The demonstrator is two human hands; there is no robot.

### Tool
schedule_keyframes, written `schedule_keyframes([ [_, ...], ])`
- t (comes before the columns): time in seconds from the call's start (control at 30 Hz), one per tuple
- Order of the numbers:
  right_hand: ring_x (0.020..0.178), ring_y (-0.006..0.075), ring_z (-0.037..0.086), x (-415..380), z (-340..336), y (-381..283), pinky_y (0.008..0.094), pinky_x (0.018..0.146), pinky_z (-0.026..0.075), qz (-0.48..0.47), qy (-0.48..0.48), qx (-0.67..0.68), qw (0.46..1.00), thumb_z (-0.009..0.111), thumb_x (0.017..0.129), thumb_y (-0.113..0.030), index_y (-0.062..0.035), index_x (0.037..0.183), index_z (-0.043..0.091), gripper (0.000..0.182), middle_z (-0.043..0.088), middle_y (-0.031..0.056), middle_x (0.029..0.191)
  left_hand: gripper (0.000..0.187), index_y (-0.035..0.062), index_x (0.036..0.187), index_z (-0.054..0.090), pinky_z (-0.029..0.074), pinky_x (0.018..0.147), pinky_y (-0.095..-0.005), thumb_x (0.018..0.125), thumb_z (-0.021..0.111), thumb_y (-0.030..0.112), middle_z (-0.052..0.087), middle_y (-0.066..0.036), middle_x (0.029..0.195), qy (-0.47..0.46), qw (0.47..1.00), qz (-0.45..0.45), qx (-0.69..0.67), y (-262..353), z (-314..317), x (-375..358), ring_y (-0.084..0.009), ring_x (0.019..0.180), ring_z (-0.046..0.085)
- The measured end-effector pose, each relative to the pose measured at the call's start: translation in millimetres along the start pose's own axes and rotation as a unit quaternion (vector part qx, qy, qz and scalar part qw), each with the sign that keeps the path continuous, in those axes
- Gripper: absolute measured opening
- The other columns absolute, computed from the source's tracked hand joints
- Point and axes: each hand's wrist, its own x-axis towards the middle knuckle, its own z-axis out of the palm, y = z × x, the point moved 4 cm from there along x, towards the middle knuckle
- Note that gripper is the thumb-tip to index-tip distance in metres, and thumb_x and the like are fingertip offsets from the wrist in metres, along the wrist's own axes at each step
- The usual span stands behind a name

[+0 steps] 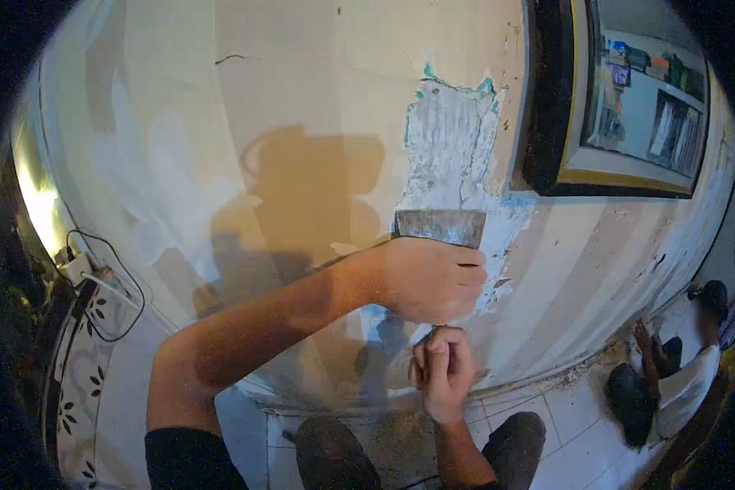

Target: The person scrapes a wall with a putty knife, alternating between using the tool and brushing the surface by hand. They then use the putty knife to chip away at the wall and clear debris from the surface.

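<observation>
I've got the scraper (439, 226) blade flat on the wall (302, 98), frame center. Left hand (429, 282) fingers wrapped tight round it just below the blade; right hand (443, 367) fisted on the handle end. Stripped patch (449, 139) above looks done; I'd judge the rest of the paint's untouched, approx. most left.

scraper (439, 226): dull metal blade | wall (302, 98): matt paint (flaking, rough)

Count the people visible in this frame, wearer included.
2. The wearer, whose left hand and right hand grip a scraper against the wall; a second person crouches low at the right. Others may be out of view.
</observation>
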Motion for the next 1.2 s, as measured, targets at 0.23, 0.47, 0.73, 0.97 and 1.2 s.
schedule_keyframes([
  [0.23, 0.045, 0.0074, 0.041, 11.6, 8.5, -14.8, 0.0215, 0.038, 0.035, -0.039, 0.030, 0.017, 0.999, 0.042, 0.097, -0.016, -0.0041, 0.090, 0.046, 0.014, 0.046, 0.0038, 0.065, 0.017, 0.0081, 0.068, 0.052, 0.040, 0.088, -0.0335, 0.064, 0.053, 0.024, 0.052, -0.005, 0.073, 0.044, 0.999, 0.003, 0.021, -14.9, -12.6, 1.7, -0.0213, 0.082, 0.053],
  [0.47, 0.049, 0.0065, 0.035, 14.3, 7.7, -24.6, 0.0200, 0.035, 0.031, -0.047, 0.032, -0.016, 0.998, 0.042, 0.097, -0.014, -0.0052, 0.088, 0.041, 0.013, 0.038, 0.0011, 0.070, 0.016, 0.0085, 0.067, 0.053, 0.041, 0.087, -0.0337, 0.065, 0.053, 0.025, 0.052, -0.005, 0.072, 0.061, 0.998, -0.008, 0.034, -9.4, -11.5, 2.9, -0.0214, 0.080, 0.053],
  [0.73, 0.049, 0.0063, 0.032, 1.8, 5.5, -20.8, 0.0194, 0.034, 0.029, -0.002, 0.066, 0.003, 0.998, 0.042, 0.097, -0.015, -0.0062, 0.088, 0.042, 0.013, 0.037, 0.0006, 0.068, 0.015, 0.0091, 0.065, 0.060, 0.042, 0.080, -0.0292, 0.067, 0.056, 0.023, 0.057, -0.003, 0.074, 0.039, 0.999, -0.001, 0.034, -3.2, -8.9, 5.8, -0.0201, 0.082, 0.054],
  [0.97, 0.049, 0.0065, 0.034, 0.4, 6.3, -16.9, 0.0194, 0.034, 0.031, -0.010, 0.040, -0.007, 0.999, 0.043, 0.097, -0.016, -0.0070, 0.089, 0.041, 0.012, 0.038, 0.0012, 0.067, 0.016, 0.0089, 0.069, 0.055, 0.040, 0.087, -0.0341, 0.067, 0.053, 0.024, 0.054, -0.005, 0.075, 0.046, 0.999, -0.004, 0.024, -2.9, -3.9, -0.6, -0.0213, 0.081, 0.053],
  [1.2, 0.046, 0.0068, 0.039, 11.2, 10.5, -17.9, 0.0212, 0.038, 0.033, -0.007, 0.040, 0.020, 0.999, 0.043, 0.097, -0.016, -0.0054, 0.089, 0.044, 0.013, 0.043, 0.0020, 0.062, 0.015, 0.0090, 0.068, 0.055, 0.041, 0.087, -0.0343, 0.067, 0.055, 0.024, 0.055, -0.004, 0.075, 0.039, 0.997, 0.016, 0.061, -14.3, -8.6, 2.0, -0.0211, 0.081, 0.054],
])
